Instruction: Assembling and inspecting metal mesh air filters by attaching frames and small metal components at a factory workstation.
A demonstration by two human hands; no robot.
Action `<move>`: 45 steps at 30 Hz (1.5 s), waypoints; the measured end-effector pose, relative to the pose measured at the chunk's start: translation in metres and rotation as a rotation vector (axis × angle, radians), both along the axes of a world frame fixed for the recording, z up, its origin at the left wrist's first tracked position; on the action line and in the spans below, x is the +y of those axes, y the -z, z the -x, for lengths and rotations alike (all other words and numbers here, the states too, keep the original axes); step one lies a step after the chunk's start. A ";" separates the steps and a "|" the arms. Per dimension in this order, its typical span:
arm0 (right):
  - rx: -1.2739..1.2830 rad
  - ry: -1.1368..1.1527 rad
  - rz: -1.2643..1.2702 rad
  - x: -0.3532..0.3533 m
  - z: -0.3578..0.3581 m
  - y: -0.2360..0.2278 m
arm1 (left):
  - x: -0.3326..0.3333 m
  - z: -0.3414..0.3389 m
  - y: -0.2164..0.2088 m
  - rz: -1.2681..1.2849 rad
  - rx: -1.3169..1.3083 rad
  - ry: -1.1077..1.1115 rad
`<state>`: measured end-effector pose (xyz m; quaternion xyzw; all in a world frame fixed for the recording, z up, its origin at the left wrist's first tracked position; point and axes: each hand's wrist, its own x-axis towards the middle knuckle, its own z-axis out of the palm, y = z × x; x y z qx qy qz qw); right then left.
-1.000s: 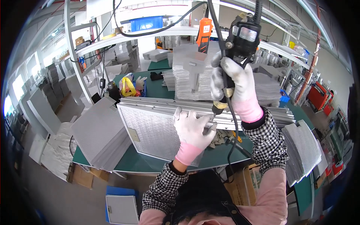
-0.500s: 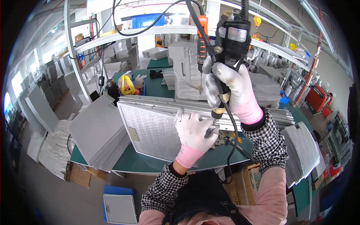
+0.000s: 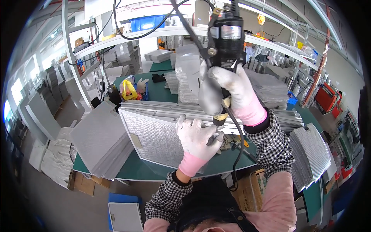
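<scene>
My right hand is wrapped round a black corded power driver, held upright with its yellow-ringed nose pointing down. The nose ends at the upper edge of a framed metal mesh panel, close to my left fingers. My left hand is curled over that edge, thumb and forefinger bent beside the driver's nose. Anything small between those fingertips is hidden. Both hands wear white gloves with pink cuffs. The panel leans at the front of a row of similar metal frames on a green table.
Stacks of mesh sheets stand at left and right. Behind the frames sits a blue bin with a yellow bag. A white shelf rail spans the back. The driver's cable loops down before the table.
The driver and my right hand have shifted slightly left in view. An orange tool hanging behind is now out of sight. My left hand keeps its place at the panel's edge.
</scene>
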<state>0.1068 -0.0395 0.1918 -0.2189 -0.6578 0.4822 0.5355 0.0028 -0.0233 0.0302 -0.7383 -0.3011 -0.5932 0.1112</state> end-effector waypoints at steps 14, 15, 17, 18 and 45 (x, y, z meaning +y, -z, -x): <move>-0.090 0.023 0.003 -0.013 0.011 -0.007 | 0.000 0.002 0.000 -0.019 -0.008 0.018; -0.092 0.058 -0.012 -0.012 0.010 -0.006 | 0.000 0.001 0.000 -0.019 -0.013 0.006; -0.132 0.085 -0.041 -0.012 0.010 -0.009 | 0.001 0.002 0.000 -0.018 -0.017 -0.009; -0.105 0.062 -0.030 -0.011 0.011 -0.009 | 0.001 0.003 0.000 -0.020 -0.013 -0.007; 0.445 0.409 -0.206 -0.023 -0.035 0.040 | -0.023 0.029 0.008 0.086 0.070 -0.076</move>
